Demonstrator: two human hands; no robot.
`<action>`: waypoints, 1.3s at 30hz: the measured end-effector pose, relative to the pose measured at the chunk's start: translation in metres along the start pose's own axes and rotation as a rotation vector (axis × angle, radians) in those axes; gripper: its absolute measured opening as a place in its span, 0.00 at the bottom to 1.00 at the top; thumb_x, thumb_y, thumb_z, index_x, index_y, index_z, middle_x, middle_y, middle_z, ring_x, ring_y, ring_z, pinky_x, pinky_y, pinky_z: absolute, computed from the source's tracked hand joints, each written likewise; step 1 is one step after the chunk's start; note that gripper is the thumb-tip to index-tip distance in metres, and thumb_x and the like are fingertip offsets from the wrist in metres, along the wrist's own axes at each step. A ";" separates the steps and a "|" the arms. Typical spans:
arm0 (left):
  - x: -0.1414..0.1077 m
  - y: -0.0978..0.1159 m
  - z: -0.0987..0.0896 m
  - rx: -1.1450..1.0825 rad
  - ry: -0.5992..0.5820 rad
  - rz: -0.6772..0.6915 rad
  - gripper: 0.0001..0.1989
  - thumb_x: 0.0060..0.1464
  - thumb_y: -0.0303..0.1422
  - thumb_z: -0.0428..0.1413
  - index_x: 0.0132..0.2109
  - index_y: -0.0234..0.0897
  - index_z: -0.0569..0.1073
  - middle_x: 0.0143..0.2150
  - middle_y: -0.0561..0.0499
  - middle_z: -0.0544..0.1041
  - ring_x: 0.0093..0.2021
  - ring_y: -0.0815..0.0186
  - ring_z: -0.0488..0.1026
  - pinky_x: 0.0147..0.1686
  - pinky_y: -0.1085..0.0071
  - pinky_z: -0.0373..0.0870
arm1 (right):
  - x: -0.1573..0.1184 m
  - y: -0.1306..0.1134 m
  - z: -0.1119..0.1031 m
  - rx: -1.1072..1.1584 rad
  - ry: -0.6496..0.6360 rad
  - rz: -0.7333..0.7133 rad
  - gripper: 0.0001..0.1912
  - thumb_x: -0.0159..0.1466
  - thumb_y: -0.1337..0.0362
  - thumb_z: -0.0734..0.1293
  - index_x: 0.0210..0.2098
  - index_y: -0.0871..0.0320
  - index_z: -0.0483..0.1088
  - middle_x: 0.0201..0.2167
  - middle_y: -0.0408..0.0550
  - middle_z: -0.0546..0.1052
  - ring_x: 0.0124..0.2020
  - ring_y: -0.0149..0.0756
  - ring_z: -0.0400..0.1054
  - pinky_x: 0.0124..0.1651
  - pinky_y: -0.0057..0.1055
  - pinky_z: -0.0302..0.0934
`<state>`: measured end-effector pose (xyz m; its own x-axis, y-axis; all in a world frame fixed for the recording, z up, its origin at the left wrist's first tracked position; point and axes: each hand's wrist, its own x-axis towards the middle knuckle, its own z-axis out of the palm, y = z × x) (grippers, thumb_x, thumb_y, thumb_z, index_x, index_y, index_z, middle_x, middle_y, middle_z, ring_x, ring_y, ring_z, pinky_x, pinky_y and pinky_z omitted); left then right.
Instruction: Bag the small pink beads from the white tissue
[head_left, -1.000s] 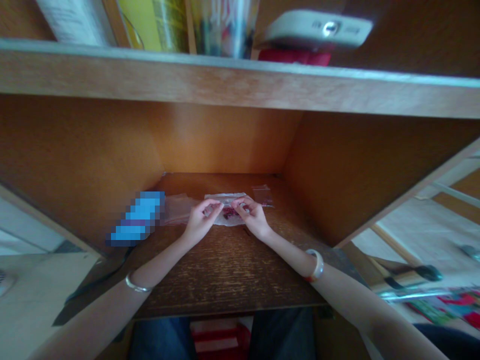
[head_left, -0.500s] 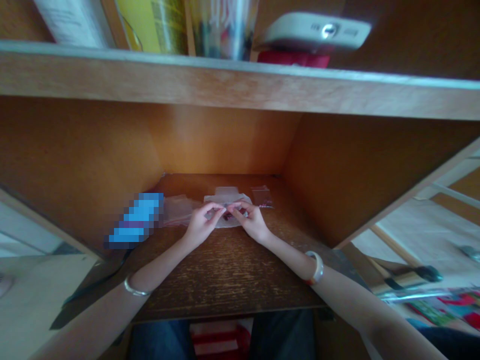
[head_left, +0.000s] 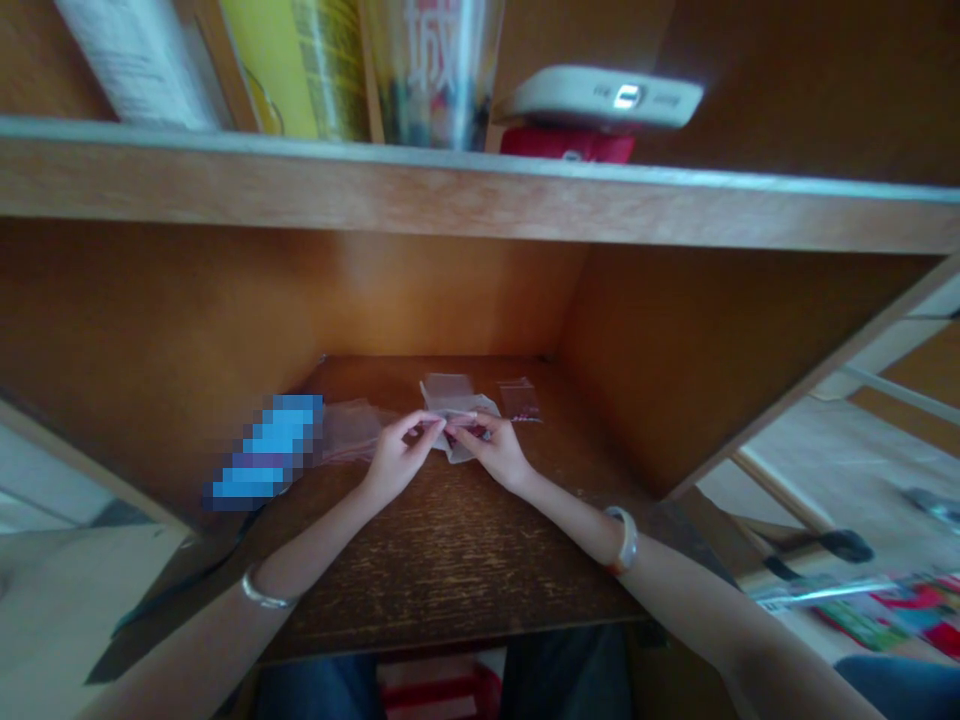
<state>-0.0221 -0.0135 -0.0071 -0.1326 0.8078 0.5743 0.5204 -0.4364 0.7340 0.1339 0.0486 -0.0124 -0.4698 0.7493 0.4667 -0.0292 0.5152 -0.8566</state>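
Observation:
Over the wooden desk, my left hand (head_left: 396, 462) and my right hand (head_left: 501, 455) meet with thumbs and fingertips pinched together. Between them they grip the lower edge of a small clear plastic bag (head_left: 448, 386), whose upper part sticks out beyond the fingers. Under the hands lies a crumpled whitish sheet or bag (head_left: 462, 456) with small dark-red pieces, mostly covered by my fingers. Right of it rests another little clear bag (head_left: 517, 398) with dark-red bits along its near edge. Several flat clear bags (head_left: 346, 430) lie beside my left hand.
A pixelated bright-blue screen (head_left: 266, 450) leans at the left, with a dark cable (head_left: 202, 572) running toward the front. Side walls and a shelf edge (head_left: 450, 190) enclose the desk (head_left: 420, 570). Above stand containers and a white device (head_left: 600, 95) on a red item.
The clear bag between my fingers now reaches farther up past them, slightly tilted. The whitish sheet beneath looks shifted and more bunched. The whole view has tipped slightly upward.

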 end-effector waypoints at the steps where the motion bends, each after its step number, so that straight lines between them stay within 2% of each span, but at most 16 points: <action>1: 0.000 0.000 0.000 -0.009 -0.001 -0.003 0.10 0.57 0.37 0.53 0.36 0.35 0.75 0.34 0.50 0.79 0.33 0.67 0.75 0.34 0.74 0.71 | 0.000 0.000 0.000 0.001 0.002 -0.005 0.08 0.59 0.60 0.68 0.33 0.57 0.76 0.31 0.46 0.79 0.33 0.33 0.71 0.39 0.31 0.65; 9: 0.001 -0.007 -0.002 -0.027 -0.016 -0.030 0.12 0.57 0.39 0.54 0.39 0.36 0.76 0.37 0.49 0.80 0.34 0.66 0.76 0.36 0.73 0.72 | 0.003 0.000 0.002 -0.016 -0.040 -0.025 0.08 0.61 0.61 0.65 0.33 0.56 0.75 0.32 0.45 0.79 0.34 0.32 0.72 0.40 0.30 0.65; 16: 0.011 -0.009 -0.010 -0.009 0.130 -0.058 0.13 0.55 0.35 0.52 0.44 0.33 0.74 0.41 0.45 0.79 0.40 0.63 0.76 0.39 0.69 0.72 | 0.013 -0.001 0.015 -0.027 -0.009 -0.006 0.14 0.65 0.59 0.59 0.38 0.55 0.75 0.38 0.45 0.79 0.40 0.34 0.71 0.47 0.34 0.63; 21: 0.020 -0.007 -0.027 0.101 0.194 -0.109 0.17 0.54 0.30 0.51 0.51 0.31 0.70 0.37 0.46 0.79 0.37 0.64 0.76 0.40 0.69 0.71 | 0.030 0.001 0.034 0.000 0.108 0.047 0.10 0.62 0.60 0.62 0.36 0.56 0.74 0.38 0.46 0.78 0.41 0.36 0.71 0.48 0.34 0.62; 25: 0.016 0.011 -0.045 0.499 0.121 -0.319 0.22 0.54 0.30 0.50 0.57 0.35 0.64 0.37 0.47 0.79 0.36 0.60 0.76 0.38 0.67 0.70 | 0.044 0.007 0.053 0.084 0.164 0.172 0.07 0.59 0.63 0.63 0.31 0.58 0.71 0.34 0.47 0.77 0.38 0.35 0.70 0.46 0.33 0.62; 28: 0.007 0.025 -0.059 0.847 0.038 -0.393 0.26 0.57 0.34 0.48 0.62 0.35 0.57 0.37 0.42 0.79 0.37 0.54 0.77 0.36 0.63 0.70 | 0.047 0.013 0.070 0.115 0.104 0.231 0.05 0.57 0.64 0.65 0.28 0.59 0.70 0.28 0.46 0.76 0.31 0.33 0.69 0.38 0.30 0.63; 30: -0.001 0.030 -0.066 1.012 -0.010 -0.412 0.24 0.58 0.34 0.46 0.61 0.35 0.57 0.36 0.40 0.78 0.37 0.51 0.77 0.35 0.62 0.70 | 0.046 0.016 0.081 0.133 0.050 0.275 0.06 0.58 0.64 0.64 0.28 0.60 0.69 0.25 0.45 0.75 0.26 0.31 0.67 0.32 0.28 0.62; 32: -0.008 0.030 -0.073 1.101 -0.067 -0.451 0.21 0.58 0.33 0.44 0.58 0.34 0.61 0.35 0.38 0.78 0.36 0.50 0.77 0.35 0.61 0.70 | 0.043 0.017 0.092 0.143 0.017 0.319 0.06 0.59 0.66 0.63 0.27 0.60 0.69 0.24 0.44 0.74 0.24 0.29 0.66 0.29 0.26 0.61; 34: -0.015 0.028 -0.079 1.138 -0.127 -0.492 0.20 0.58 0.32 0.44 0.56 0.32 0.63 0.35 0.37 0.78 0.37 0.49 0.77 0.35 0.60 0.71 | 0.042 0.016 0.102 0.119 -0.010 0.329 0.05 0.57 0.70 0.62 0.27 0.60 0.69 0.25 0.44 0.75 0.26 0.29 0.67 0.30 0.25 0.62; 37: -0.023 0.025 -0.084 1.165 -0.182 -0.514 0.22 0.58 0.32 0.43 0.57 0.26 0.60 0.35 0.34 0.78 0.37 0.47 0.77 0.34 0.58 0.71 | 0.043 0.014 0.115 0.026 -0.055 0.302 0.07 0.55 0.75 0.62 0.28 0.60 0.71 0.28 0.46 0.76 0.30 0.30 0.70 0.35 0.27 0.65; 39: -0.026 0.026 -0.084 1.192 -0.174 -0.509 0.24 0.58 0.32 0.43 0.59 0.24 0.56 0.35 0.34 0.77 0.35 0.47 0.77 0.34 0.58 0.71 | 0.046 0.013 0.123 -0.033 -0.058 0.291 0.08 0.54 0.75 0.63 0.32 0.61 0.71 0.31 0.48 0.77 0.32 0.32 0.71 0.37 0.29 0.66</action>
<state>-0.0766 -0.0791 0.0273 -0.4714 0.8566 0.2098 0.8789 0.4760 0.0317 0.0038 0.0387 -0.0290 -0.5038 0.8431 0.1880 0.1428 0.2960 -0.9445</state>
